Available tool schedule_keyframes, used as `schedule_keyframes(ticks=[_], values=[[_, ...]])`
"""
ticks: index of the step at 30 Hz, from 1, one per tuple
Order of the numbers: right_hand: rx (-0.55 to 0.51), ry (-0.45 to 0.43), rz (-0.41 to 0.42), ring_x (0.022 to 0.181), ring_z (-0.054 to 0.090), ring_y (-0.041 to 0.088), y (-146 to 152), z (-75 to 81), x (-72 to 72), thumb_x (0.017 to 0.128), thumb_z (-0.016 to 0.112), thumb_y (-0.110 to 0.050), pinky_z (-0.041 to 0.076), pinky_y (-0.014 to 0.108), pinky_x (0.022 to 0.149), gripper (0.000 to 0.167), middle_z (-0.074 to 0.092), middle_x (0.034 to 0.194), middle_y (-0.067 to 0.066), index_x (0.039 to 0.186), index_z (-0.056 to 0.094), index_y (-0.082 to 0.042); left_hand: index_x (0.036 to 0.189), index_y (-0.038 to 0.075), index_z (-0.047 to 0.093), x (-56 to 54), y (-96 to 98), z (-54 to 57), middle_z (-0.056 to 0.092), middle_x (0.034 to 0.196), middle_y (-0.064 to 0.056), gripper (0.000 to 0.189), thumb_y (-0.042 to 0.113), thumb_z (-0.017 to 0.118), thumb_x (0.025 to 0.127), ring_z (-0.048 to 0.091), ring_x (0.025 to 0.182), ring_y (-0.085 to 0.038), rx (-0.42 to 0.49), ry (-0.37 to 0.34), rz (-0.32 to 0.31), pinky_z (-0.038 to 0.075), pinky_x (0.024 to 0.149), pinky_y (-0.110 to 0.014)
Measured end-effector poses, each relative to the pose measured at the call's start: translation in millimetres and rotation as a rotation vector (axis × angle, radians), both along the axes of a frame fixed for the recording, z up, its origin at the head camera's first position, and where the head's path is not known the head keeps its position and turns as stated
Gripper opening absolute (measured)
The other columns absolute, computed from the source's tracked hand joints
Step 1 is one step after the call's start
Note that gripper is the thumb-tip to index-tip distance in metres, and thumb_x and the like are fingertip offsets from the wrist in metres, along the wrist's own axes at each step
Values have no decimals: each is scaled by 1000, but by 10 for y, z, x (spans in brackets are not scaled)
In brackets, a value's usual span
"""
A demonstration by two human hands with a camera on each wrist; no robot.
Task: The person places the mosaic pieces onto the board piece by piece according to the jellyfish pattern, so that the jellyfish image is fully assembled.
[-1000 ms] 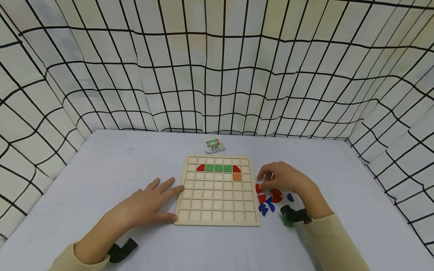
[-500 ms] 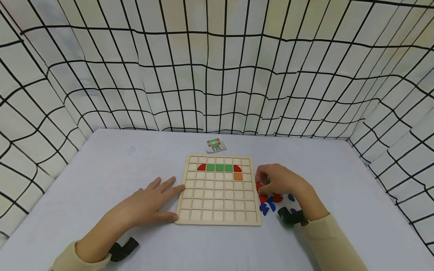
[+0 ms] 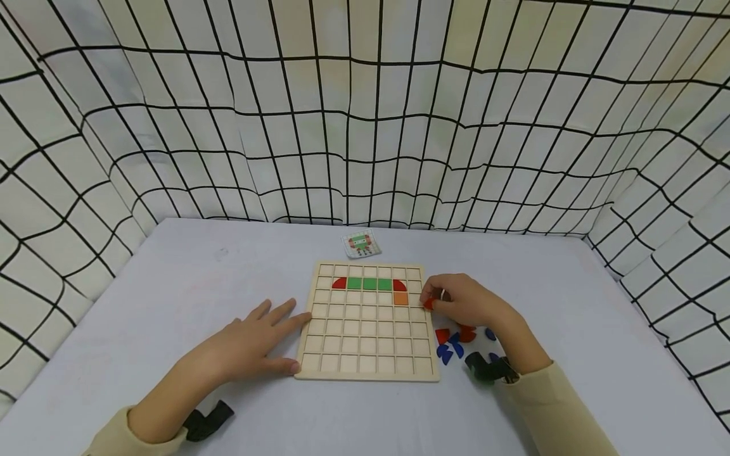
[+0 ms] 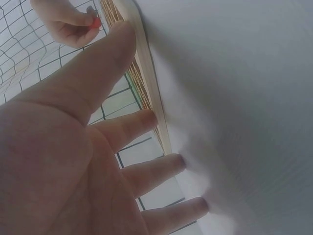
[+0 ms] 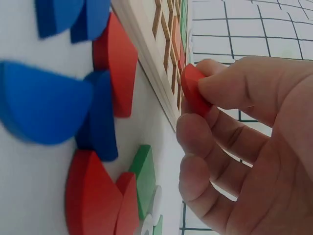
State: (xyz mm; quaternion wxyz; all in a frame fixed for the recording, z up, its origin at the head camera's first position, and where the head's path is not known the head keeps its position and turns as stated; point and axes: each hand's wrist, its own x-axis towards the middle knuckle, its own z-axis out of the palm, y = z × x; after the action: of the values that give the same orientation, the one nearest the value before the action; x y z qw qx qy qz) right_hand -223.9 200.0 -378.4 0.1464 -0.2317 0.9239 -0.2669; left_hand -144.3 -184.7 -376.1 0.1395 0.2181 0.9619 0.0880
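Observation:
A wooden grid board [image 3: 366, 378] lies on the table. One of its upper rows carries a red quarter-round tile [image 3: 339, 283], several green square tiles [image 3: 369, 284] and another red quarter-round tile [image 3: 400, 285], with an orange square tile [image 3: 401, 298] below the right end. My left hand [image 3: 245, 347] is spread flat, thumb and a finger touching the board's left edge. Over the right edge, my right hand [image 3: 470, 303] pinches a red rounded tile [image 5: 193, 89] between thumb and fingers. In the left wrist view, the left hand's fingertips meet the board's rim [image 4: 149, 73].
Right of the board lie loose blue tiles [image 3: 445, 353], red tiles [image 3: 467, 334] and, in the right wrist view, a green tile [image 5: 143, 178]. A small pattern card [image 3: 361, 244] sits behind the board. Black-grid white cloth walls [image 3: 365, 139] surround the table [image 3: 228, 253].
My right hand has picked a red tile from the loose pieces and moved it slightly left and up, over the board's right edge. The left hand stays put.

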Motion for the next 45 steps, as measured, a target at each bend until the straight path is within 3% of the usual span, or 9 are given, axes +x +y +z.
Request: schedule_keyframes(ticks=[7,18,29,33,38,45], values=[[-58,50,49,85,55,16,-95,-38,15,92,57,-1,51,30,74,26,66,99,-6,104,70,-19,153,27,42,10,-3,6,32,161,-14,82,61,70,84,28,143,-54,5,1,1,35,92,-80],[-128,108,82,83,57,11,-245,-63,79,91,66,-4,51,26,75,18,68,96,-8,102,71,-17,153,26,42,5,2,4,32,161,-14,81,60,70,84,28,143,-54,3,5,-4,35,92,-80],[-132,145,119,94,63,13,-267,-85,92,95,65,-7,54,28,78,25,70,111,-2,119,69,-11,153,28,41,-3,-2,-8,31,162,-13,82,62,69,84,27,143,-53,-4,1,-2,34,93,-80],[-96,158,111,89,60,10,-265,-78,97,94,66,-8,52,26,75,19,69,105,-5,111,72,-14,153,28,41,-5,1,-10,31,162,-13,82,62,69,84,27,143,-53,-4,-2,2,34,93,-80],[-47,131,130,91,59,8,-289,-82,110,94,66,-8,51,29,80,17,67,101,-10,101,77,-20,153,28,42,-7,8,-10,32,161,-13,82,61,70,83,27,143,-53,-4,-5,6,34,93,-80],[-58,141,163,93,60,9,-278,-85,113,94,65,-6,51,28,80,22,67,107,-7,108,76,-19,152,27,42,16,14,7,32,161,-14,82,62,70,83,28,142,-55,3,-3,-2,34,92,-80]])
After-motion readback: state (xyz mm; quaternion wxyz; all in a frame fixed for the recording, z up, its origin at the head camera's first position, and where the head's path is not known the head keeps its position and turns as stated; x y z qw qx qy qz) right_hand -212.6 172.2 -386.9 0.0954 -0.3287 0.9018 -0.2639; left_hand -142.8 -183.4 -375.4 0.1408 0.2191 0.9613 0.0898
